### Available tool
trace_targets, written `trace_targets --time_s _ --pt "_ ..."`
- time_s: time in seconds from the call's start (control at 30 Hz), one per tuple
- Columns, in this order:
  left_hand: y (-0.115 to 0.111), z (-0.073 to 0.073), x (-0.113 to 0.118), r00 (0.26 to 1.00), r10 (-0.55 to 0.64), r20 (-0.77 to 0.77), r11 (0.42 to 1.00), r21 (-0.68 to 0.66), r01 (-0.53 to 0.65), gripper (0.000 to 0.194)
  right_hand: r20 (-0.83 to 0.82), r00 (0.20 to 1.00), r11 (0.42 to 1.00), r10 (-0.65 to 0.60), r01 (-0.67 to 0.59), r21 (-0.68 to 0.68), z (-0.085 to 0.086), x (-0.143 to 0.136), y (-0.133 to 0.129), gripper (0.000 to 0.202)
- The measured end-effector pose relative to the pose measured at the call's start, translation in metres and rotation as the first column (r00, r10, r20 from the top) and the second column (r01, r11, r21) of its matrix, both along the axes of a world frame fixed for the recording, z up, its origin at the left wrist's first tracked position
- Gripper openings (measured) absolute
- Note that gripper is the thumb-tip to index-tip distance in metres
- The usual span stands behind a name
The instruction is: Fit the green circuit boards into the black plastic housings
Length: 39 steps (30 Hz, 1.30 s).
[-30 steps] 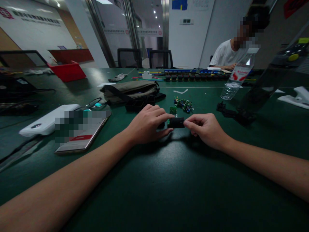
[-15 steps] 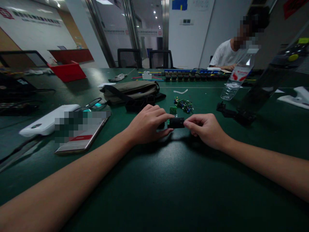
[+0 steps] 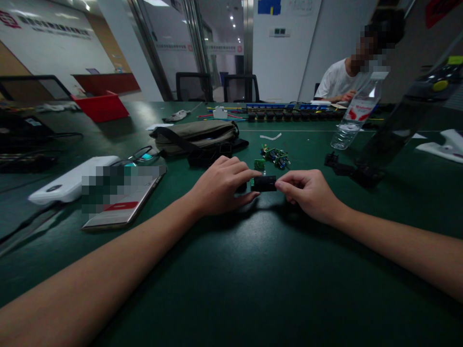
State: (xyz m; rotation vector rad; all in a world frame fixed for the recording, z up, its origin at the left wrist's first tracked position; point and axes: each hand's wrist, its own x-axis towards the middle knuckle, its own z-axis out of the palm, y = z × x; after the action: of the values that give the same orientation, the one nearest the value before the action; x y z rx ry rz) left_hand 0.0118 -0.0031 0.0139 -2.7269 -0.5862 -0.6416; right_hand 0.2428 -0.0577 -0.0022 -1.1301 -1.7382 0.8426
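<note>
**Both hands holding small black casing, just right of frame centre**

Black casing [image 3: 265, 183] is lying crosswise between the hands, green bit showing at its left end. Left hand [image 3: 226, 185] is spanning that end: thumb and index finger part-open, tips bearing on the lower and upper edges; its other fingers are curving over behind. Right hand [image 3: 307, 195] is pinching the right end, thumb and index nearly closed, rest curling in. Can't tell whether the casing is touching the green table [image 3: 235, 279].

Just above the casing, a small green circuit board [image 3: 259, 165] is sitting near a heap of populated boards [image 3: 276, 157]. White strip [image 3: 270, 137] is lying above those.

Left of centre: khaki pouch [image 3: 197, 134] is resting behind the left hand, a black compartmented holder [image 3: 211, 155] in front of it. Further left, a phone [image 3: 125, 206], partly pixelated, is lying beside a white device [image 3: 77, 178] with a dark oval. Red bin [image 3: 101, 107] is sitting upper left.

Right side: labelled water bottle [image 3: 358, 113] is standing near a dark see-through bottle [image 3: 401, 115]; black bracket-like part [image 3: 349, 169] is lying below. Upper right, a co-worker in a white T-shirt [image 3: 336, 79] is sitting across the table.
</note>
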Motion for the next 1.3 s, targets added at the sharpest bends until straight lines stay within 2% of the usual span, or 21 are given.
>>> trace_targets --time_s 1.3 --pt "-0.0023 0.0007 0.0001 1.0 0.021 -0.009 0.999 -0.026 -0.021 0.034 0.015 1.0 1.0 -0.011 0.011 0.0 0.0009 -0.0004 -0.0009 0.023"
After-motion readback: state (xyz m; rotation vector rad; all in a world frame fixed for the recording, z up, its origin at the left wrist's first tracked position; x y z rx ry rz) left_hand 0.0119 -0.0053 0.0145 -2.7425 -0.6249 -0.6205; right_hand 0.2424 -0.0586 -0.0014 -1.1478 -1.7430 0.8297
